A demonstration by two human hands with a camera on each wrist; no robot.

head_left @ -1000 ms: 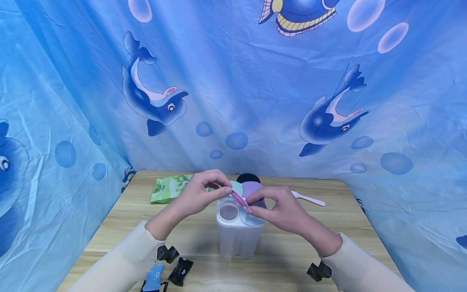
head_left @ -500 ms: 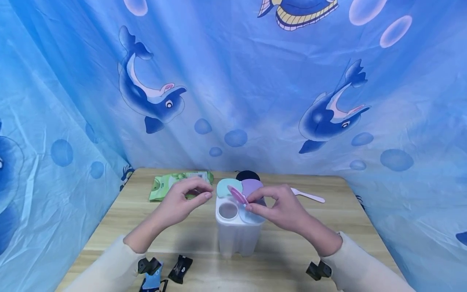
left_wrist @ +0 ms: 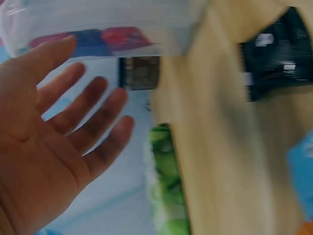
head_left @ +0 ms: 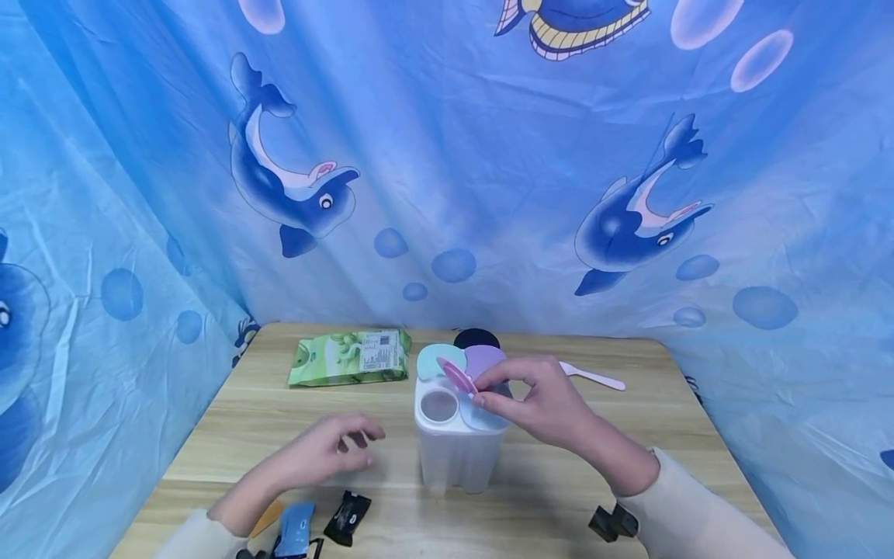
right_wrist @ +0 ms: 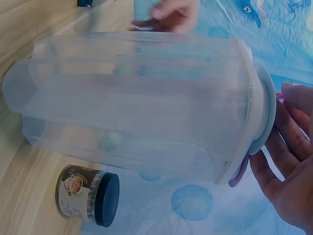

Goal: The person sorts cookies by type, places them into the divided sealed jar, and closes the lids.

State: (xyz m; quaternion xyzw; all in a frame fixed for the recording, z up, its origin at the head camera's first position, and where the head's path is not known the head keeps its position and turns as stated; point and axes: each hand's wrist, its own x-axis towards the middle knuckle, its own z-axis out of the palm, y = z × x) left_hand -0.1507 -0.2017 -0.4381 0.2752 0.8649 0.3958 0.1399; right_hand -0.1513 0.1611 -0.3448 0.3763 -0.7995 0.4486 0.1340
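A tall translucent storage container [head_left: 447, 458] stands upright mid-table, with mint [head_left: 438, 362], purple [head_left: 483, 359] and pale blue lids [head_left: 482, 415] on its top. At the front left of that top, a round hole lies uncovered. My right hand [head_left: 534, 396] pinches the pink lid [head_left: 455, 376] by its edge, keeping it raised and tilted over the top. My left hand [head_left: 317, 458], holding nothing, is over the table left of the container, fingers loosely bent. Below it lie a small black packet [head_left: 347, 519], a blue packet [head_left: 295, 529] and a partly hidden orange piece [head_left: 268, 515].
A green bag [head_left: 349, 359] lies at the back left. Behind the container is a jar [right_wrist: 78, 193] with a black lid. A white utensil [head_left: 594, 378] rests right of the container, its far end behind my right hand. A blue dolphin curtain [head_left: 454, 194] hangs behind the table.
My left hand has let go of the pink lid and moved down and left toward the small packets. The right hand has stayed in place with the lid.
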